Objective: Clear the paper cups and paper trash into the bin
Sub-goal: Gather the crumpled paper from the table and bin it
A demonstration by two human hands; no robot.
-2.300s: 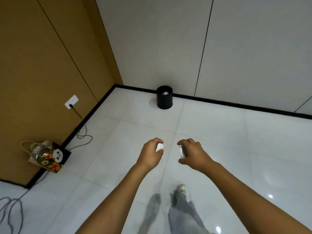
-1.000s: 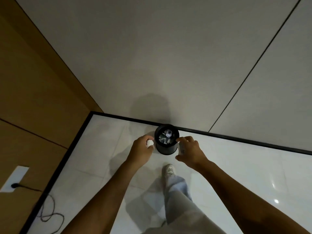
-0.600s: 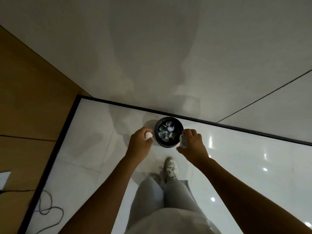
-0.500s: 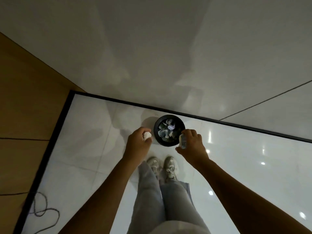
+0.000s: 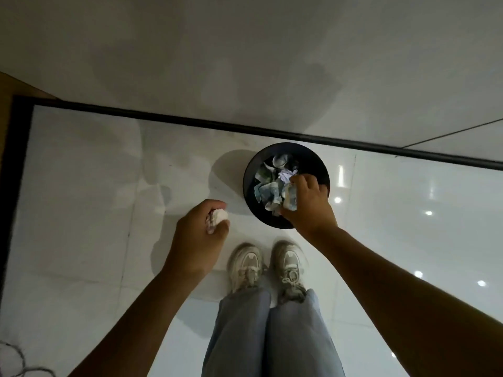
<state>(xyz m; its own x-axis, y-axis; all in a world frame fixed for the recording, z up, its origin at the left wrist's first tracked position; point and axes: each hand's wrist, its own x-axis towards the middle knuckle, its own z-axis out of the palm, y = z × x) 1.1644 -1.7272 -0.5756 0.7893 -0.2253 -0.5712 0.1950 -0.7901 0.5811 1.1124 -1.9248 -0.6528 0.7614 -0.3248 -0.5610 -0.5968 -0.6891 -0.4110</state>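
Bin at 12 o'clock: R hand over its mouth pinching crumpled paper; L hand at bin's 8 o'clock, outside rim, fist round white wad.

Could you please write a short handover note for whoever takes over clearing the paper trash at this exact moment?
Left hand: grips a white paper wad, to the left of the bin, not over it.
Right hand: over the bin's opening, fingers curled on a crumpled piece, not yet released.
Black bin: on the floor by the wall, in front of the shoes, with crumpled paper inside.
Done: both pieces carried to the bin.
Left: drop the right piece in, then bring the left wad over and drop it.
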